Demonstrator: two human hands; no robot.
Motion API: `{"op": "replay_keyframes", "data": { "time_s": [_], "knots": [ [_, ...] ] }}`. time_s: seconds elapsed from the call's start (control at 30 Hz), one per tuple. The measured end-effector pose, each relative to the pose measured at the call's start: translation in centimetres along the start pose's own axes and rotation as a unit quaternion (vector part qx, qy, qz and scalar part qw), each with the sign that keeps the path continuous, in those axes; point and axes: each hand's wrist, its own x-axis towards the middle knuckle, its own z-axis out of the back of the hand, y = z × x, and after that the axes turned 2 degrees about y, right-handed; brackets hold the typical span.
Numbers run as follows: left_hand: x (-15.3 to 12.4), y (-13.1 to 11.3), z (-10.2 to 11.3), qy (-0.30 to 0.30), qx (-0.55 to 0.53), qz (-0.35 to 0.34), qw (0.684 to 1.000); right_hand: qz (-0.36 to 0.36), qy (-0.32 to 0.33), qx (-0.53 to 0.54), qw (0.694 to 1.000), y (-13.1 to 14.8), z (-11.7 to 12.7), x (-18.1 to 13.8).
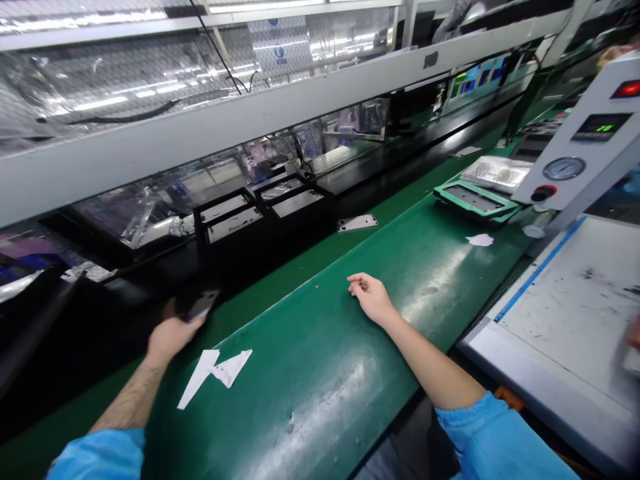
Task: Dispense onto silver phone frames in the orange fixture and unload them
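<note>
At the lower left, my left hand [173, 339] grips a flat phone-shaped part [203, 306] by its near end, over the edge of the dark conveyor; motion blurs both. My right hand [369, 297] hovers over or rests on the green bench mat [330, 333], its fingers curled together with nothing visible in them. White paper scraps [200, 379] lie on the mat close to my left hand. Beyond my right hand, a phone frame [357, 223] lies on the green strip along the conveyor.
Black trays [231, 220] holding flat phone parts stand on the conveyor. At the right are a green fixture [477, 200], a white paper piece [480, 240] and a grey machine [575, 140] with gauge and display. A long metal beam [200, 130] crosses above the conveyor.
</note>
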Motion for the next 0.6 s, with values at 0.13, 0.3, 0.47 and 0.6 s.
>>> {"op": "replay_keyframes", "data": {
  "time_s": [0.13,0.3,0.47,0.6],
  "knots": [
    [-4.7,-7.4,-5.2,0.125,-0.063,-0.188,0.972,0.110,0.016,-0.262,0.959,0.7,-0.9,-1.5],
    [-12.3,-15.2,-9.2,0.166,-0.133,-0.274,0.938,0.118,0.006,-0.406,0.906,1.0,-0.5,-4.6],
    [-14.0,-16.0,-11.0,0.189,-0.229,-0.270,0.916,0.056,-0.004,-0.442,0.895,1.3,1.1,-7.5],
    [-12.9,-15.1,-12.3,0.190,-0.273,-0.246,0.910,0.059,-0.014,-0.476,0.877,2.3,0.6,-7.7]
  ]
}}
